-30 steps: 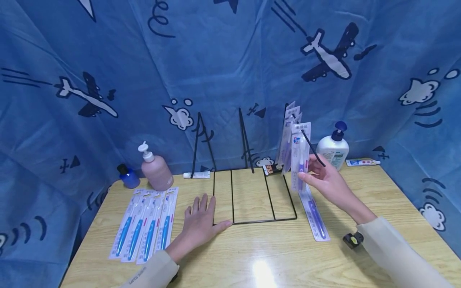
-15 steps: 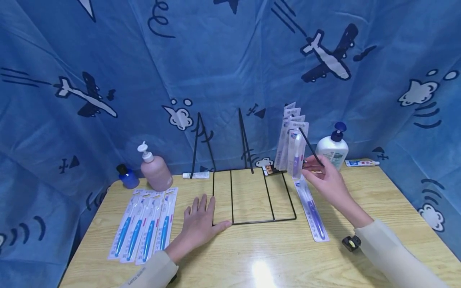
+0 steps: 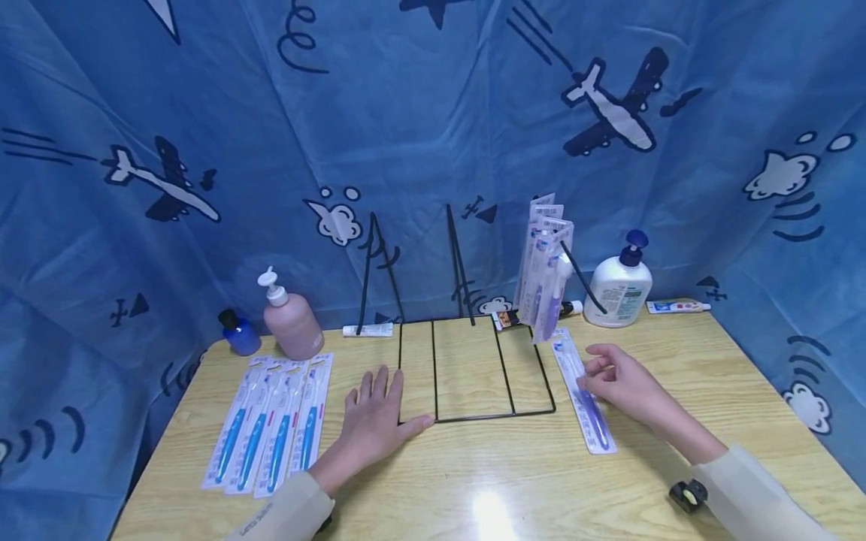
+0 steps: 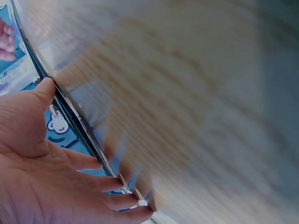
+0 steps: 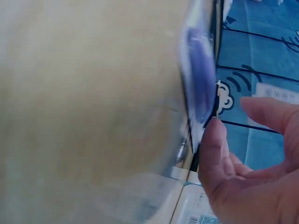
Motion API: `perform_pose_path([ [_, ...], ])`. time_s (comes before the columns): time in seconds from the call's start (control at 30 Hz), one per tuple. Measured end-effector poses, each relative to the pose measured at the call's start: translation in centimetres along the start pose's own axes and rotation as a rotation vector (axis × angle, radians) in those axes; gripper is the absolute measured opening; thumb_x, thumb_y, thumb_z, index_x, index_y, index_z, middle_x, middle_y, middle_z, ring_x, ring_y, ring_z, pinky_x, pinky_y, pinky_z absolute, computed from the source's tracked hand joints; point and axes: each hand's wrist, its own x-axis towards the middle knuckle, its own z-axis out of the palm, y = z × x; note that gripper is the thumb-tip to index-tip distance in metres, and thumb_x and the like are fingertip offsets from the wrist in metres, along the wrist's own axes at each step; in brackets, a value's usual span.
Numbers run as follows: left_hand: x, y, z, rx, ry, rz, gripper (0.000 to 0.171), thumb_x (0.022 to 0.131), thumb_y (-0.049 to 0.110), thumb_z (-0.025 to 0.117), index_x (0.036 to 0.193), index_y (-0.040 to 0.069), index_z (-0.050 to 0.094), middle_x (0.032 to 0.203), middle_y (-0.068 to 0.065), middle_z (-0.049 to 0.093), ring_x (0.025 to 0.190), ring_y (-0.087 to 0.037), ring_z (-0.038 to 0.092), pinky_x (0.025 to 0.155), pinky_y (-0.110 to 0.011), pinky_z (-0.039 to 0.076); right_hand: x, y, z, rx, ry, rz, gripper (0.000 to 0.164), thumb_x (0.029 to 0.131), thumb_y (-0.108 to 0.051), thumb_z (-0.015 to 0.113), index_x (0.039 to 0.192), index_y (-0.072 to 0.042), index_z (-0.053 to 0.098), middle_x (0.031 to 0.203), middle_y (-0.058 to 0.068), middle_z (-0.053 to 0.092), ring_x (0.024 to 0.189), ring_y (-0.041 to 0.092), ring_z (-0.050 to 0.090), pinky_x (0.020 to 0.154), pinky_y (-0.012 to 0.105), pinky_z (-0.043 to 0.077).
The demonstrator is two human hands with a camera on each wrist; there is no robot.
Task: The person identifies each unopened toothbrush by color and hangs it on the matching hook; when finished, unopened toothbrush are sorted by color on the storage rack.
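A packaged purple toothbrush (image 3: 587, 398) lies on the table at the right. Right beside it hovers my right hand (image 3: 625, 383), thumb and forefinger apart and holding nothing. In the right wrist view that toothbrush's purple handle (image 5: 201, 77) stands just past the fingertips. Several more packaged purple toothbrushes (image 3: 549, 278) hang in a row on the right hook of a black wire rack (image 3: 473, 415). My left hand (image 3: 375, 413) rests on the table with spread fingers, its thumb at the rack's front left corner. In the left wrist view the left hand (image 4: 56, 158) shows straight fingers.
Several packaged blue toothbrushes (image 3: 274, 428) lie at the left. Behind them stand a pink pump bottle (image 3: 294, 327) and a small blue bottle (image 3: 240, 334). A white pump bottle (image 3: 619, 289) stands behind the right hand. Toothpaste tubes (image 3: 679, 306) lie along the back.
My right hand has let go of a purple toothbrush, which now hangs on the right hook with the others. The hand has come down toward the toothbrush on the table. The left hand stays still.
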Motion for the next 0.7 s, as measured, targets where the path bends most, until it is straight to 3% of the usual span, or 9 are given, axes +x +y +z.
perform_pose_path([
  [0.23, 0.01, -0.04, 0.08, -0.002, 0.005, 0.001, 0.098, 0.100, 0.065, 0.070, 0.163, -0.004, 0.042, 0.168, -0.035, 0.032, 0.153, -0.060, 0.029, 0.115, -0.079, 0.028, -0.39, 0.60, -0.11, -0.030, -0.068, 0.120, 0.070, 0.099, -0.021, 0.082, 0.145, 0.020, 0.047, 0.090, 0.007, 0.059, 0.075, 0.021, 0.056, 0.061, 0.028, 0.046],
  [0.7, 0.08, -0.07, 0.17, 0.008, 0.004, 0.000, 0.099, 0.100, 0.067, 0.068, 0.164, -0.003, 0.042, 0.168, -0.035, 0.032, 0.154, -0.059, 0.029, 0.116, -0.078, 0.028, -0.59, 0.66, -0.35, -0.039, -0.063, 0.208, 0.051, 0.097, -0.018, 0.081, 0.128, 0.017, 0.061, 0.088, 0.006, 0.060, 0.074, 0.019, 0.053, 0.061, 0.027, 0.044],
])
